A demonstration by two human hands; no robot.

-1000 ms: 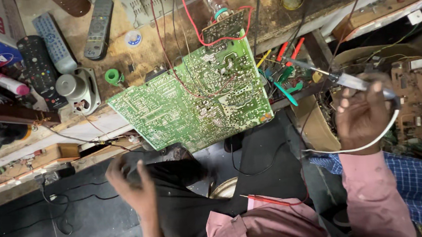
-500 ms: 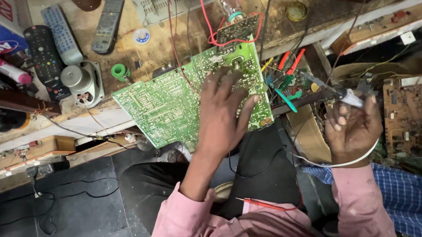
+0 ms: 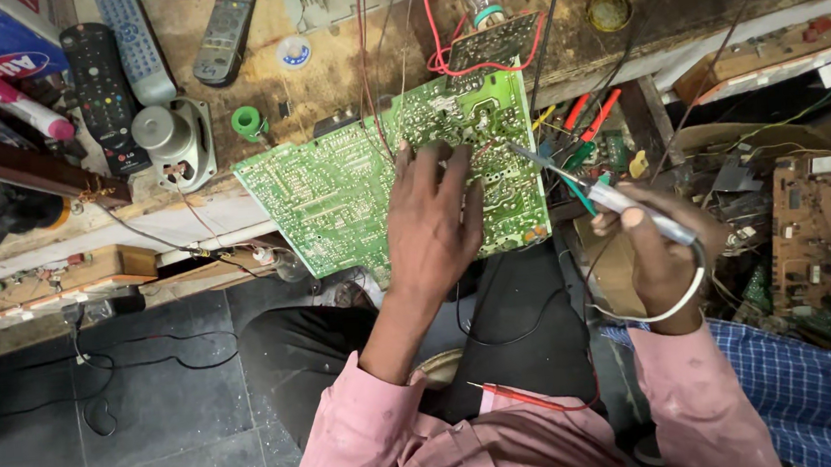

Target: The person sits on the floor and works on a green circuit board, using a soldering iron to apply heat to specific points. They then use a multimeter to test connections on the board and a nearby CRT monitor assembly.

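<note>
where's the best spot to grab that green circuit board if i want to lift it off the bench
Probably the bare lower-left edge of the green circuit board, coming from the near side: it overhangs the bench there. Wires tether the far edge, and the left hand covers the middle.

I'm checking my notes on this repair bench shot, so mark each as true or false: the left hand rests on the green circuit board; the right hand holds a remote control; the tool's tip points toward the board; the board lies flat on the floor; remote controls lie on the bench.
1. The left hand rests on the green circuit board. True.
2. The right hand holds a remote control. False: it holds a pen-like tool.
3. The tool's tip points toward the board. True.
4. The board lies flat on the floor. False: it overhangs the bench edge.
5. Remote controls lie on the bench. True.
</note>
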